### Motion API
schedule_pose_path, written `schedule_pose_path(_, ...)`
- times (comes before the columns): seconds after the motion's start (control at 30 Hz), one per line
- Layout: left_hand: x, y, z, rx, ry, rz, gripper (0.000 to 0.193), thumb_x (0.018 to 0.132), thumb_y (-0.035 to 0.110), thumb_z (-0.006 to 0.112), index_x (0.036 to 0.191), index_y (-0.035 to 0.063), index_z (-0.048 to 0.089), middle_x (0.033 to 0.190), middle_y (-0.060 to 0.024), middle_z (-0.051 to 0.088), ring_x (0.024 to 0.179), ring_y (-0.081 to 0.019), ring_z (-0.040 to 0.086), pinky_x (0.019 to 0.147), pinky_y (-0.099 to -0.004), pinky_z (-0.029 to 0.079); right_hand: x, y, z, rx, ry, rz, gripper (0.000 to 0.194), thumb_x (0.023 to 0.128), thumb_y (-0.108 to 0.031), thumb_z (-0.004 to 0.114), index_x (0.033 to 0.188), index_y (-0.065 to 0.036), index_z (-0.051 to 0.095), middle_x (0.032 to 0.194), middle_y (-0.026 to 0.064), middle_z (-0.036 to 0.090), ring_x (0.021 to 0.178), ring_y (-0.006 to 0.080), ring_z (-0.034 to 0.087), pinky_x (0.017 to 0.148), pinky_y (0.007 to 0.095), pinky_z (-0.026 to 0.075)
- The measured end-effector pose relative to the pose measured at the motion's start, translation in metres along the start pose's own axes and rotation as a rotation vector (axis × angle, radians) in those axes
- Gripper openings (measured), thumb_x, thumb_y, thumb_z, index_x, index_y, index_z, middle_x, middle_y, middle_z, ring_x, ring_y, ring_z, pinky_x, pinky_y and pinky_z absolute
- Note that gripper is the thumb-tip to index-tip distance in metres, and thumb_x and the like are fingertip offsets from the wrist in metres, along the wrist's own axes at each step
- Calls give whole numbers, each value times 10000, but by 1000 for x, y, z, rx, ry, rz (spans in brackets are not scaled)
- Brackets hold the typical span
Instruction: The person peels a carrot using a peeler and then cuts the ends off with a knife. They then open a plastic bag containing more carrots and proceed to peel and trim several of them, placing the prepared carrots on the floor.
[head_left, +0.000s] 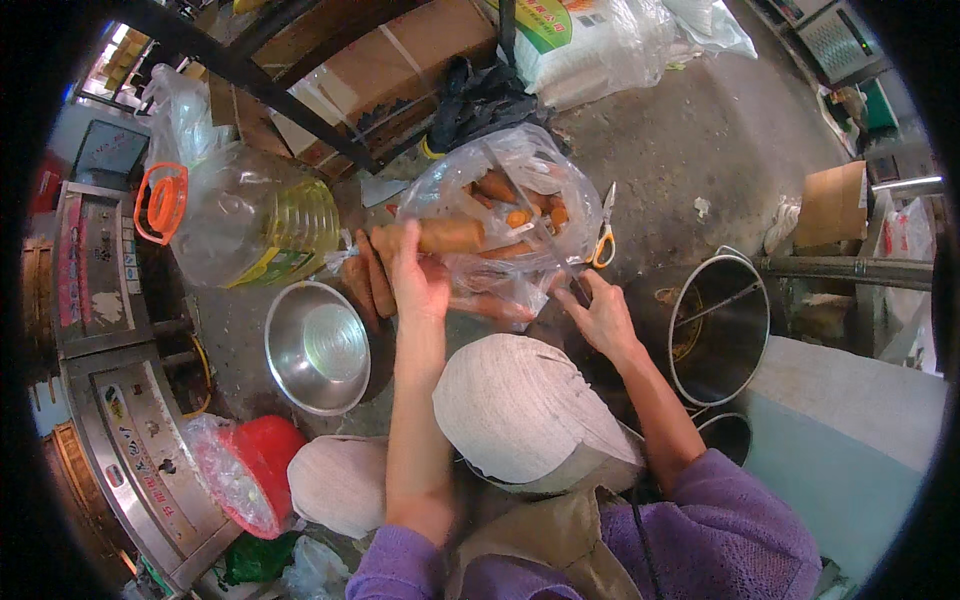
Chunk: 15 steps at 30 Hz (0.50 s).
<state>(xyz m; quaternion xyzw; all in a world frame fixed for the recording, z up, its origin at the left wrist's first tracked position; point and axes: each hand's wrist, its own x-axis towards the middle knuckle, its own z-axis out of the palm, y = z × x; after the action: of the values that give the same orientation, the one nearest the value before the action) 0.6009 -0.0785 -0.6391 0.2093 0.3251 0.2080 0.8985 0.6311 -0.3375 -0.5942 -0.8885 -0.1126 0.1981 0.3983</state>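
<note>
My left hand (420, 277) grips a thick carrot (450, 235), which lies sideways over the near left side of an open clear plastic bag (577, 176). My right hand (596, 307) is closed on the handle of a long-bladed knife (532, 221); its blade slants up and left across the bag. Carrot pieces (517, 218) lie inside the bag. More whole carrots (360, 289) are beside my left hand, partly hidden by it. Scissors with yellow-orange handles (602, 247) rest on the floor right of the bag. An empty steel bowl (281, 349) stands left of my left forearm.
A large oil jug (247, 217) lies at the left, with a red basin (277, 457) below it. Tall metal pots (761, 337) stand at the right. A metal rack bar (300, 97), a cardboard box (405, 60) and a white sack (592, 60) are beyond the bag.
</note>
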Motion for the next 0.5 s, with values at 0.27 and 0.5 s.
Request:
schedule_pose_path(0.27, 20, -27, -40, 1056, -363, 414, 407, 891, 144, 674, 1250, 6, 538, 1171, -122, 609, 1053, -231, 596, 898, -337, 493, -12, -3, -12, -170, 0, -415, 383, 732, -171, 789, 992, -48, 537, 749, 139, 654, 687, 353, 660, 593, 412, 512)
schedule_pose_path(0.5, 9, -36, -39, 747, -169, 30, 365, 811, 85, 688, 1154, 2, 596, 1117, -220, 613, 1028, -366, 594, 902, -406, 467, -12, -8, -10, -289, -35, -505, 435, 669, -162, 811, 978, -53, 524, 788, 148, 657, 722, 374, 652, 592, 454, 497)
